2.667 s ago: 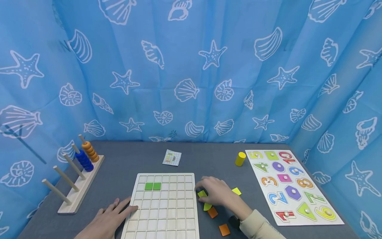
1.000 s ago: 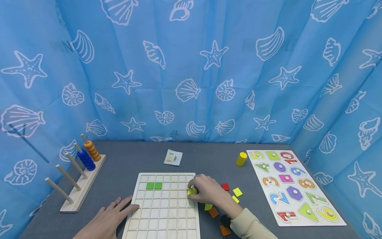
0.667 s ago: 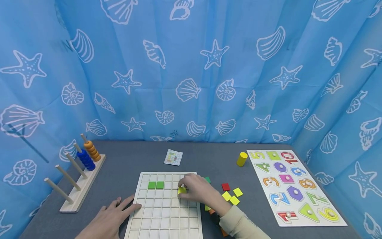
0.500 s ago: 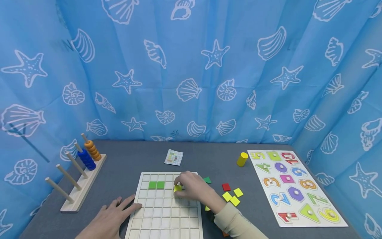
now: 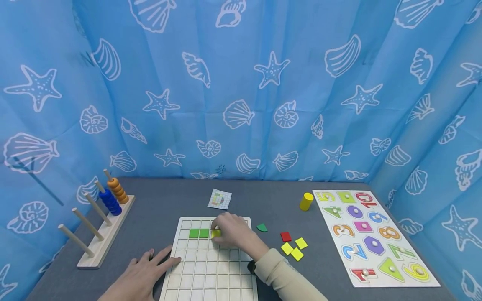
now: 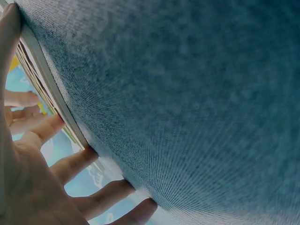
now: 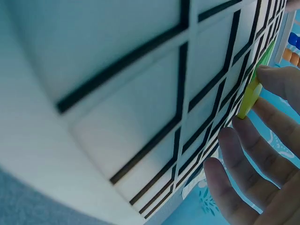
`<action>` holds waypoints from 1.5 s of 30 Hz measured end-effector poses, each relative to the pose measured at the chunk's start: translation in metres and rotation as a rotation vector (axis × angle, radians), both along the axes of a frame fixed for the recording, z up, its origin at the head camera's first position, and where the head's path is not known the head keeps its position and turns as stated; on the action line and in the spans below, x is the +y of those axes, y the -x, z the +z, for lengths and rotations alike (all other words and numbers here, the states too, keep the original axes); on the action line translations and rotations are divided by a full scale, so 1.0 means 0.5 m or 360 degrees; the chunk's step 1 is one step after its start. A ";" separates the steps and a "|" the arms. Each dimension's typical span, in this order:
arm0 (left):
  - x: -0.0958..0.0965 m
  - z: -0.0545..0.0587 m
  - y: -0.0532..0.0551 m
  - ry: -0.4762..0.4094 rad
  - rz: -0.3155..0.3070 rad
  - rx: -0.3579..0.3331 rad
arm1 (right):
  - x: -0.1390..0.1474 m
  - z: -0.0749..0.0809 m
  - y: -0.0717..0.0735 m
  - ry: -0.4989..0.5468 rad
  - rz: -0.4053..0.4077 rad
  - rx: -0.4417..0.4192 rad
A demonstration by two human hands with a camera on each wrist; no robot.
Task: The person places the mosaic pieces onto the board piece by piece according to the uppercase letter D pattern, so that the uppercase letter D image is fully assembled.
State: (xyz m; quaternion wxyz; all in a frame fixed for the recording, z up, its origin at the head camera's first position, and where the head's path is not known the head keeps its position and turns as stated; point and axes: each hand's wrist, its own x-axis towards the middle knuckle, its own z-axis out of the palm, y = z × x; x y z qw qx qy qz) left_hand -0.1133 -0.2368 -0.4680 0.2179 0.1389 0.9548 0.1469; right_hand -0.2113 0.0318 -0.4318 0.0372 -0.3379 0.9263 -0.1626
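Board [image 5: 209,268]: pale, gridded, flat; left hand [image 5: 142,272] touching its edge. Green tiles [image 5: 193,233]: two, adjacent, on board. Yellow tile [image 5: 216,233]: pinched in right hand [image 5: 234,230], beside them.

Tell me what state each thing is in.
Board, mostly unfilled
Green squares, set in board
Yellow tile, pinched by right hand
Left hand, touching board
Other tiles, lying loose
Number puzzle, pieces seated
Bead rack, three pegs bare, two beaded
Cylinder, upright
Card, face up
Curtain, hanging

The board [image 5: 209,267] looks smooth, matt wood, the held tile [image 7: 249,99] smooth, the table [image 5: 162,217] matt woven cloth, the curtain [image 5: 241,75] creased fabric, the rack [image 5: 107,234] bare wood.
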 end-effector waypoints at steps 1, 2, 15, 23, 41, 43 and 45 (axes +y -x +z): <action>0.000 0.000 0.000 0.0001 -0.0002 0.0004 | -0.002 0.000 0.000 -0.0005 0.0000 0.0002; 0.001 0.001 0.000 0.0003 -0.0005 0.0007 | -0.003 -0.001 0.001 -0.0009 0.0001 0.0004; 0.014 0.011 -0.003 0.0018 0.0019 0.0002 | -0.015 -0.005 0.000 -0.0060 -0.0011 0.0026; 0.010 0.007 -0.001 0.0011 0.0005 0.0001 | -0.016 -0.007 -0.003 -0.0052 -0.0026 0.0021; 0.010 0.007 0.003 0.0036 0.0005 -0.0023 | -0.006 -0.003 -0.005 -0.0064 -0.0004 0.0059; 0.009 0.007 0.002 0.0034 0.0005 -0.0024 | -0.001 0.001 -0.008 -0.0055 -0.0011 0.0057; 0.007 0.005 0.002 0.0023 0.0000 -0.0026 | 0.005 0.004 -0.011 -0.0036 -0.0011 0.0058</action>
